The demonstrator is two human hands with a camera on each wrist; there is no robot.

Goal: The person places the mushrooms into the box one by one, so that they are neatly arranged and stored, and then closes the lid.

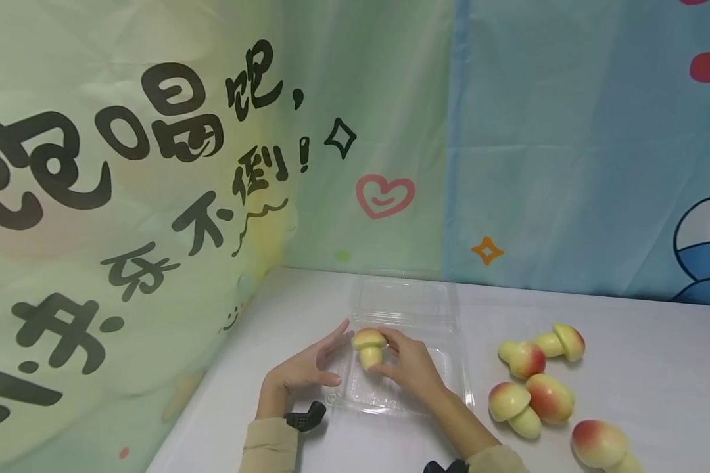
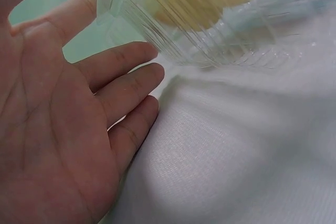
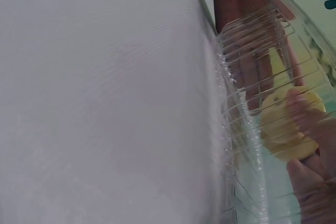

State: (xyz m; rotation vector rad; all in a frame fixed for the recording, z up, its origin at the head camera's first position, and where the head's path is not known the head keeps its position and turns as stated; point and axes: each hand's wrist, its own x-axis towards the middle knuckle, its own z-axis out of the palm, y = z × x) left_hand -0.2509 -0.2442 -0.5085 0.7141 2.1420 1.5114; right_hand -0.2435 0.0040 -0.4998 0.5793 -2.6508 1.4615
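Note:
My right hand [image 1: 413,368] holds a yellow toy mushroom [image 1: 369,349] with a reddish cap between thumb and fingers. The mushroom is over the base of an opened clear plastic clamshell box [image 1: 384,398], its stem pointing toward me. In the right wrist view, the mushroom [image 3: 283,129] and part of the right hand [image 3: 315,140] show through the ribbed wall. At the box's left side is my left hand [image 1: 307,368], its fingers extended and nothing in them. The left wrist view shows that palm [image 2: 58,114] beside the clear wall, fingertips close to it.
Right of the box lie several more mushrooms, among them a cap-up one [image 1: 509,402], a reddish one [image 1: 550,399] and one at the near edge [image 1: 600,445]. The box's lid [image 1: 405,299] lies back toward the curtain [image 1: 538,164]. A printed cloth [image 1: 154,263] hangs at left.

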